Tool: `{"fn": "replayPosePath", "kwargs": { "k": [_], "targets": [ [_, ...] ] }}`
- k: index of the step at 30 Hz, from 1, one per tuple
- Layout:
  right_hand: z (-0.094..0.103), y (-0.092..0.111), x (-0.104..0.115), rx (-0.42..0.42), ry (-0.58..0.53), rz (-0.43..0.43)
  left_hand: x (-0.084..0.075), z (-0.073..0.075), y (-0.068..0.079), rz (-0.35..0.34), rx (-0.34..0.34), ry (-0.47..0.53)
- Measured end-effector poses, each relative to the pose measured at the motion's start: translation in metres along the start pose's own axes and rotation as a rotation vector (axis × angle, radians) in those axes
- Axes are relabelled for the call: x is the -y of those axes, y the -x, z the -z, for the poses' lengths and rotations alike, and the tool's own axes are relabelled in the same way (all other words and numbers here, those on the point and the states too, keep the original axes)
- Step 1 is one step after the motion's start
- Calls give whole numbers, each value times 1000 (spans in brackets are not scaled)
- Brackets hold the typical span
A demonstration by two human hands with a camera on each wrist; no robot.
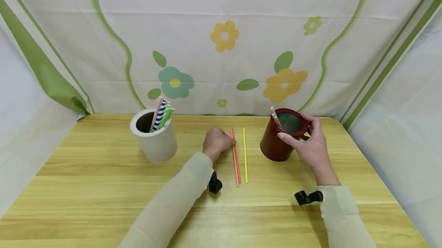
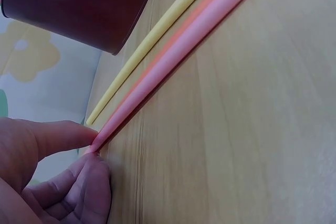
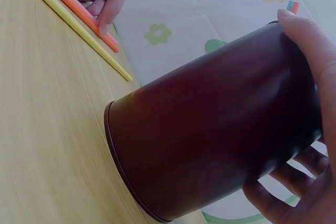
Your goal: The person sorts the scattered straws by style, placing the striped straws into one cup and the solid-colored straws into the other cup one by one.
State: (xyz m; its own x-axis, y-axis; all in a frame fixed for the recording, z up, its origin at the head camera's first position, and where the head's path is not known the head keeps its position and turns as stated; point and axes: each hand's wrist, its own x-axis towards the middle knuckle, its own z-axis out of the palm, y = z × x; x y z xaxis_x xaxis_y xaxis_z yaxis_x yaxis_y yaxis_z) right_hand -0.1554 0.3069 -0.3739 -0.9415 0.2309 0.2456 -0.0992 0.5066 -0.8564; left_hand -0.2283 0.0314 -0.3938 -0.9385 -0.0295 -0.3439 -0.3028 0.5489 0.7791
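With thumb and fingers my left hand [image 1: 215,140] pinches a pink straw [image 2: 157,77] near its far end. Right against the pink one lies an orange straw [image 1: 238,169], and a yellow straw [image 1: 245,156] is just to their right on the table. My right hand [image 1: 314,148] grips a dark red canister [image 3: 210,124] near its rim, thumb on the near side and fingers round the right. A few thin straws [image 1: 275,117] stick up at this canister's left rim, one of them orange.
A white canister [image 1: 157,146] stands at the back left of the wooden table [image 1: 86,186]. It holds several straws, among them a blue-striped straw [image 1: 160,116] and a green dotted one. Behind the table hangs a flowered cloth [image 1: 207,56].
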Motion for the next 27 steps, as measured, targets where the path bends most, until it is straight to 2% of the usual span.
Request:
{"fn": "replayPosePath", "kwargs": {
  "k": [16, 27],
  "targets": [
    [1, 2, 2, 3, -16, -7, -1, -2, 0, 27, -11, 31],
    [1, 1, 1, 8, -7, 1, 0, -1, -1, 7, -17, 38]
  ]
}}
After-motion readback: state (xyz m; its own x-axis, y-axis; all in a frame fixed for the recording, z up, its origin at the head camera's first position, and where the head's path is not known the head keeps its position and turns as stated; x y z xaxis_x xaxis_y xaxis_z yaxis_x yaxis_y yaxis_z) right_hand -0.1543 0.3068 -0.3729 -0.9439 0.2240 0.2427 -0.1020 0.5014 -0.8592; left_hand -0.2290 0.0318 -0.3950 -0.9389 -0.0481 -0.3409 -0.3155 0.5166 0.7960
